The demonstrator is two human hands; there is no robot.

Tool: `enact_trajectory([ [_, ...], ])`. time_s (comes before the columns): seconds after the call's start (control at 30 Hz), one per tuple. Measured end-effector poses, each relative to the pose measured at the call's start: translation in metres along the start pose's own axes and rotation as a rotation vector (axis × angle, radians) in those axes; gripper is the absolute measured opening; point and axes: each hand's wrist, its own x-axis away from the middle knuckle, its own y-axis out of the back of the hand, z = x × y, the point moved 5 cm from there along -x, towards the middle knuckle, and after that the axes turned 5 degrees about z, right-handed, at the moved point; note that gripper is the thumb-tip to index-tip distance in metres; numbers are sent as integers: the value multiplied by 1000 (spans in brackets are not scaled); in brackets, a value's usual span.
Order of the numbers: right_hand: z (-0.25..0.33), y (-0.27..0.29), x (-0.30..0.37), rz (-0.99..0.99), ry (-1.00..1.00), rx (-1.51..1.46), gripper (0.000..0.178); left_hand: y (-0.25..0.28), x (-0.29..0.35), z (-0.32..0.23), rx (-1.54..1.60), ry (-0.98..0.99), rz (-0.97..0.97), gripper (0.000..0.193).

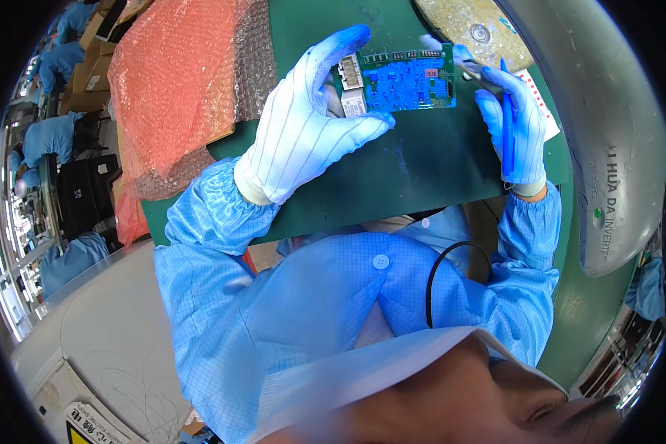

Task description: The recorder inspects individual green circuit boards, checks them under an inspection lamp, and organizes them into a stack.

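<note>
My left hand, in a white striped glove with blue-stained fingertips, is closed on the left end of a green circuit board. White connectors sit at that end, and the board's face glows bright blue. Just right of the board, my right hand, also gloved, is closed around a slim blue pen lying along the palm. A small greyish tool shows at its fingertips near the board's right edge; its kind is blurred. Under both hands is a green mat.
Red and clear bubble wrap covers the left of the bench. A stained round-edged plate lies at the far right, near a red-and-white sheet. A large grey curved housing rises on the right. Other people in blue work at far left.
</note>
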Motion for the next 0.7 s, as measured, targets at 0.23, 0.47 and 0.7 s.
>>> enact_trajectory([
  [0.23, 5, 23, 18, -243, -3, -439, 25, -19, 7, -21, -50, -8, 141, 83],
  [0.47, 50, 4, 33, 10, -301, -505, 16, -42, 33, -30, -99, -209, 122, 76],
  [0.7, 39, 25, 51, -62, -372, -509, 21, -49, 48, -48, -242, -74, 348, 111],
])
